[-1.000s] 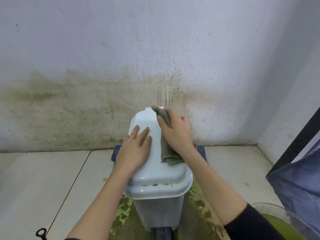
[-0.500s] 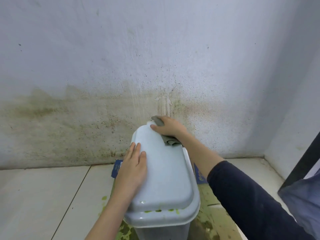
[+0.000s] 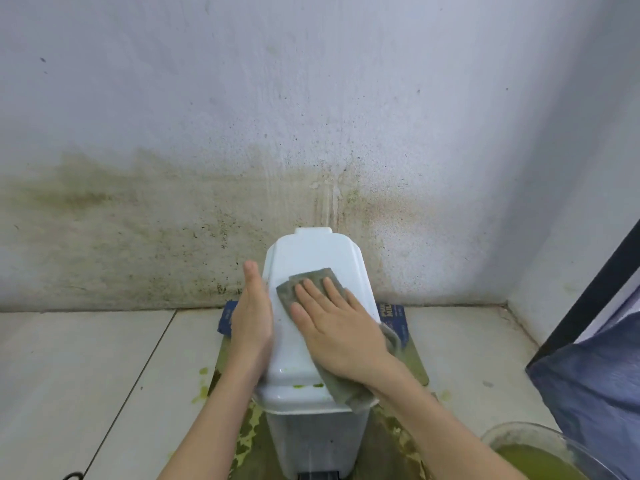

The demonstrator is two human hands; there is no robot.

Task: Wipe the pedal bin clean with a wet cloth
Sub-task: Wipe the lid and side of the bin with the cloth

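Head view, right hand (image 3: 341, 332) flat on cloth (image 3: 311, 284), left hand (image 3: 251, 315) bracing lid (image 3: 313, 251)

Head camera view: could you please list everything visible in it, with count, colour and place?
Pedal bin: one, white, on the floor against the wall, lid shut.
Lid: one, white, green specks at its near edge.
Cloth: one, grey, spread on the lid, draping over its near right edge.
Cardboard sheet: one, blue and green-stained, flat under the bin.
Bowl: one, clear, green liquid inside, bottom right corner.
Wall: white, stained along its lower part.
Floor tiles: pale, green splashes near the bin.
Blue fabric: one piece, right edge.
Left hand: flat against the lid's left side.
Right hand: fingers straight, pressing the cloth onto the lid.
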